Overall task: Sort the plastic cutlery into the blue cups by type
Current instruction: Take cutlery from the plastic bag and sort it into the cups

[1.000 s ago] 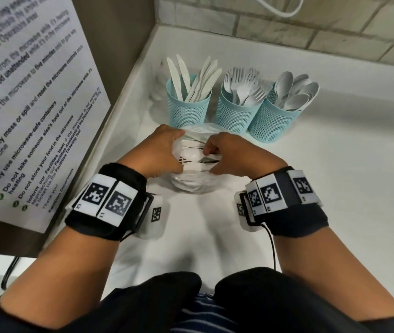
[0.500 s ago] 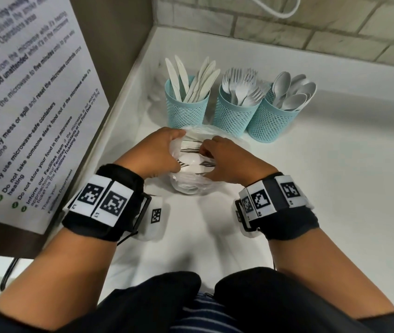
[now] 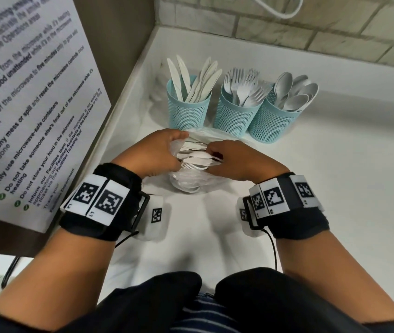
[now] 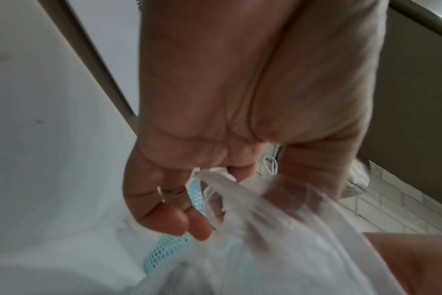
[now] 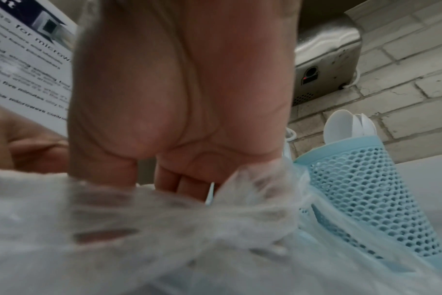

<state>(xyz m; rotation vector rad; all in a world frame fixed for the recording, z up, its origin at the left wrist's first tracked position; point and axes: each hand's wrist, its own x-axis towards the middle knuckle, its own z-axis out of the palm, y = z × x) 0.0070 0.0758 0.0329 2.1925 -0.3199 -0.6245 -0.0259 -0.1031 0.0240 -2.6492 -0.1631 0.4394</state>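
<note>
Plastic bag of white cutlery on desk between my hands. Left hand fingers pinch its 9 o'clock rim; right hand fingers grip the 3 o'clock rim. Cutlery's long axes run 9-to-3; right hand nearer; blue cups at 12.

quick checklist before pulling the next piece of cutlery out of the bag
1. Bag mouth open: ok. The left hand and right hand grip the plastic bag at either side, and the cutlery in the bag shows between them.
2. A piece singled out: cannot tell; the fingers are hidden by the bag.
3. Cups upright: ok. The knife cup, fork cup and spoon cup all stand.
4. Cups sorted by type: ok, no mixing seen.
5. Room left in the cups: cannot tell; all look fairly full.
6. Bag resting on the counter: ok.
</note>
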